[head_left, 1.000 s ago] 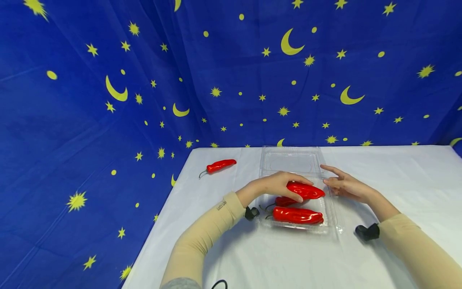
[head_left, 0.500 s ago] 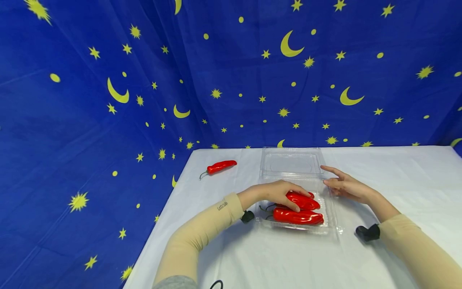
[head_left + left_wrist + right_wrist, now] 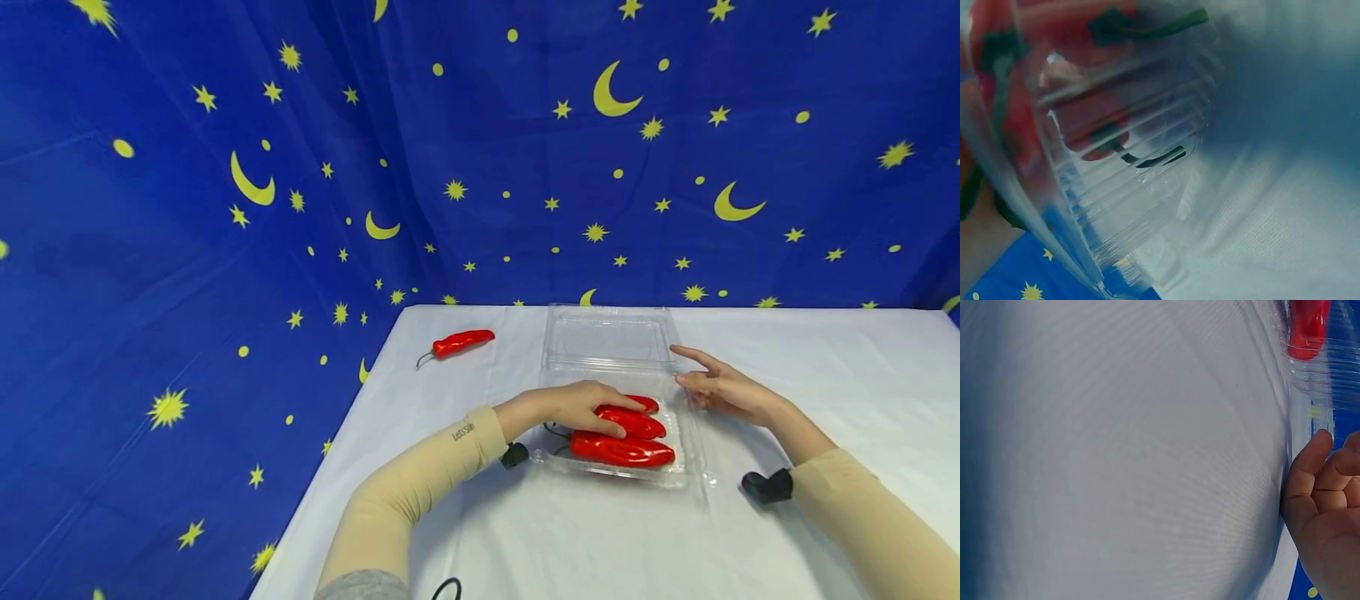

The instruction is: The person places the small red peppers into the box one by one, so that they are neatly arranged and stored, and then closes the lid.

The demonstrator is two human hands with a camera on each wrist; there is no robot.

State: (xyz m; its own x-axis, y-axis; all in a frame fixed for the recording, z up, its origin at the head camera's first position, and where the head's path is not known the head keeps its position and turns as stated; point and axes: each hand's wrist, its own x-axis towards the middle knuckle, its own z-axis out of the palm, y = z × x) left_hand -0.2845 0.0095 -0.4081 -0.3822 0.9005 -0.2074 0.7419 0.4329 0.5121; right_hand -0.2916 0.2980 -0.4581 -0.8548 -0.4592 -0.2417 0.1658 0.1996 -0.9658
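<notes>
And there we had it: the left hand (image 3: 581,406) reached down over the clear plastic tray (image 3: 630,477), thumb on the near side of the middle pepper (image 3: 635,423) and fingers on the far side, so that grip was together around it. We saw that pepper in the tray, between the front pepper (image 3: 622,451) and the far pepper (image 3: 647,403), the last partly hidden by the fingers. From the left wrist, we caught green stems through the tray's ribbed wall, somewhat blurred.

Over to the right hand (image 3: 723,389), where we found the grip apart and holding nothing! Its index finger pointed towards the clear lid (image 3: 607,339), thumb near the tray's far right corner; we couldn't tell whether either one touched. The lid lay folded back behind the tray.

Off on the left, we spotted a lone pepper (image 3: 465,342) on the white-covered surface (image 3: 832,400), well apart from the rest. Behind it all, we had a blue curtain (image 3: 487,108) with yellow moons and stars, and beige sleeves (image 3: 423,471) covered both forearms.
</notes>
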